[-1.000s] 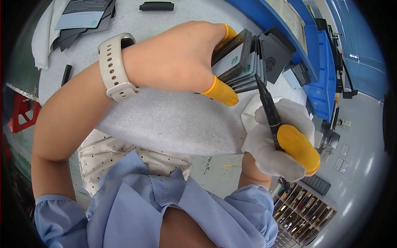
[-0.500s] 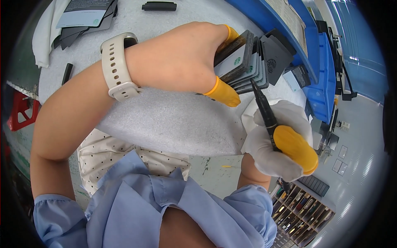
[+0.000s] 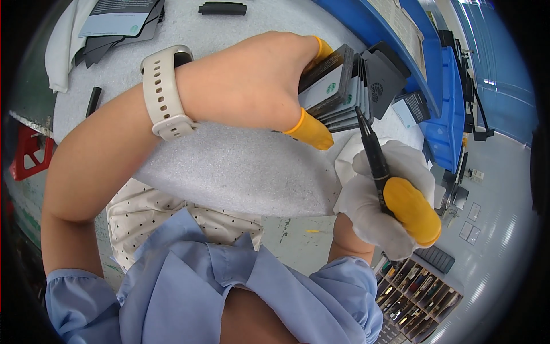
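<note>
A fanned stack of dark-edged cards (image 3: 326,87), with pale blue and black faces and a small green emblem, is gripped by my left hand (image 3: 258,80). Yellow finger cots cover its thumb and a fingertip, and the fingers on the far side of the stack are hidden. My right hand (image 3: 387,200), in a white glove with a yellow cot on the thumb, closes round a black marker pen (image 3: 374,153). The pen's tip points up at the lower right corner of the fanned cards. Whether it touches them I cannot tell.
Beyond the stack lie dark grey cards (image 3: 385,80) and a blue-and-black card (image 3: 408,110), beside a blue tray (image 3: 450,114). More cards (image 3: 112,23) and a white cloth (image 3: 62,54) are at the far left. Two black caps, one (image 3: 222,8) at the back, one (image 3: 93,102) at left, rest on the foam-covered table (image 3: 240,178).
The marker pen and my right hand have shifted slightly to the right along the card edges. My left hand and the stack have barely moved.
</note>
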Tool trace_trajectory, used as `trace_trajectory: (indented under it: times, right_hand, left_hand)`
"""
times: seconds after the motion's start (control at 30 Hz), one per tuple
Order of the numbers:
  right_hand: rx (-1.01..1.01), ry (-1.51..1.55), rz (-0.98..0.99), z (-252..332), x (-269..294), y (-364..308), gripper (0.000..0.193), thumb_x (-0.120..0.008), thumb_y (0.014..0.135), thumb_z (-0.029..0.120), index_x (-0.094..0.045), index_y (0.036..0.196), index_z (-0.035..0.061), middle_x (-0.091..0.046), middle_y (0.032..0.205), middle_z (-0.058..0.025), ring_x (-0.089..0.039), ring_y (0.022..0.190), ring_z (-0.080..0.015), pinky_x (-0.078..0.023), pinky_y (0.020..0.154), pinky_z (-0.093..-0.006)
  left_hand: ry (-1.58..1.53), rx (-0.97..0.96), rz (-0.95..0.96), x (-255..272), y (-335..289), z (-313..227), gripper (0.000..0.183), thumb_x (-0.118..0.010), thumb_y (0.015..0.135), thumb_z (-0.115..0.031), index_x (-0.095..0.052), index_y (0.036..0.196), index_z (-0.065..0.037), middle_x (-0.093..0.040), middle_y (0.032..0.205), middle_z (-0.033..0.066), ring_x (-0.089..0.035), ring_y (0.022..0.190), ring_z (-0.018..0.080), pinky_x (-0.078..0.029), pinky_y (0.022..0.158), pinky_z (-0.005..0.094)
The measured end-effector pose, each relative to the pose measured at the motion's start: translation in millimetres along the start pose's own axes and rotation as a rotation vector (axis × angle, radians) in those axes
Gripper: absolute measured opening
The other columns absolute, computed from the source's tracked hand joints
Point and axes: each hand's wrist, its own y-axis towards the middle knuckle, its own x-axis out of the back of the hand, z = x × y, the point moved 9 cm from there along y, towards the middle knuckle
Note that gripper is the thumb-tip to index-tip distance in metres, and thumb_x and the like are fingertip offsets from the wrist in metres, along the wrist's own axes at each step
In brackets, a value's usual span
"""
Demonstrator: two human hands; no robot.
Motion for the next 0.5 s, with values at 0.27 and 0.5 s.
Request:
trace_trajectory:
  times: [0.27, 0.5]
  right_hand:
    - [-0.014, -0.012, 0.01, 5.9, 2.9, -4.0, 0.049, -0.06, 0.094, 0.041, -0.065, 0.115, -0.0026, -0.07, 0.102, -0.0156, -0.067, 0.088, -0.0231, -0.053, 0.079, -0.0345]
    - [-0.028, -0.021, 0.017, 9.7, 5.8, -5.7, 0.046, -0.061, 0.093, 0.038, -0.065, 0.116, -0.0024, -0.071, 0.103, -0.0157, -0.067, 0.089, -0.0232, -0.053, 0.08, -0.0345]
  left_hand:
    - [0.007, -0.003, 0.0, 0.4, -0.1, -0.4, 0.065, -0.097, 0.064, -0.015, -0.057, 0.112, 0.004, -0.067, 0.1, 0.0098, -0.063, 0.094, 0.0157, -0.053, 0.088, 0.0309]
    - [-0.001, -0.01, 0.006, 0.3, 0.3, 0.6, 0.065, -0.096, 0.064, -0.016, -0.057, 0.113, 0.004, -0.067, 0.1, 0.0102, -0.064, 0.095, 0.0162, -0.053, 0.088, 0.0313]
